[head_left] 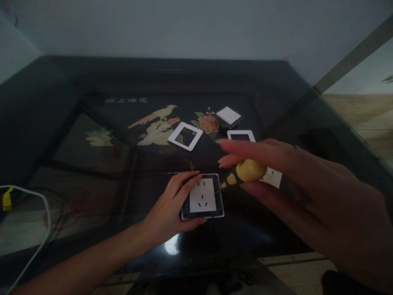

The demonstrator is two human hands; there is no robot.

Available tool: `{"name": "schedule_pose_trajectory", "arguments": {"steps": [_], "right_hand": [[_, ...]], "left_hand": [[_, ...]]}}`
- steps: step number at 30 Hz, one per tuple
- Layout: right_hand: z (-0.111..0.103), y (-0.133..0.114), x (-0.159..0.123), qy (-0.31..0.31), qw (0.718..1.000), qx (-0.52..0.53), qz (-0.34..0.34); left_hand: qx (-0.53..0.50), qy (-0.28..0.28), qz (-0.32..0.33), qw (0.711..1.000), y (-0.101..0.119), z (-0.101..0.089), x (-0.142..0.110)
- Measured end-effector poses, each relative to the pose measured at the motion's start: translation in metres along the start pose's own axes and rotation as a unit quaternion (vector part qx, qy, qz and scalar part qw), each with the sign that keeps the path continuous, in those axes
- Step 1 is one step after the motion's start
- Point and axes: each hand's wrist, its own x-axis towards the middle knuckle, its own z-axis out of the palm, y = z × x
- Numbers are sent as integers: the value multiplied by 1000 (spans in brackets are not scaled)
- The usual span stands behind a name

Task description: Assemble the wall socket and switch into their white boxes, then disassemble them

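- Head view: one dark, glossy surface (159, 78) filled most of the frame, carrying all the items listed below.
- A white, square socket (202, 205) with a dark border lay at the lower centre, its slotted face turned up.
- The left hand (170, 203) was at the lower centre. Its fingers were spread to the socket's size and had hold of it, thumb at the near edge, the others over the far left corner.
- The right hand (319, 196), at the right, had its fingers bent around a yellow and black screwdriver (250, 171), thumb below and the others above.
- The screwdriver pointed down and left toward the socket's right edge; whether its tip touched could not be told.
- A thin metallic piece (192, 166) was noted just beyond the left fingertips.
- A white square frame (177, 132) lay tilted near the centre; a second frame (241, 132) lay right of it, partly hidden by the right hand.
- A white plate with a dark base (229, 115) lay at the upper right of centre.
- A white panel (273, 177) showed partly behind the right hand.
- A white cable (47, 213) curved through the lower left, near a yellow tag (7, 198).
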Motion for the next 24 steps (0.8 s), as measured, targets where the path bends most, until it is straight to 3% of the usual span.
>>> {"name": "schedule_pose_trajectory", "arguments": {"steps": [5, 14, 21, 24], "right_hand": [[12, 1, 1, 103, 989, -96, -38], [-2, 2, -1, -20, 1000, 0, 9], [11, 1, 2, 85, 995, -54, -18], [11, 2, 2, 80, 994, -80, -10]], "left_hand": [[-7, 8, 2, 1000, 0, 0, 0], [12, 4, 4, 1000, -2, 1, 0], [6, 9, -1, 1000, 2, 0, 1], [5, 8, 2, 1000, 1, 0, 1]]}}
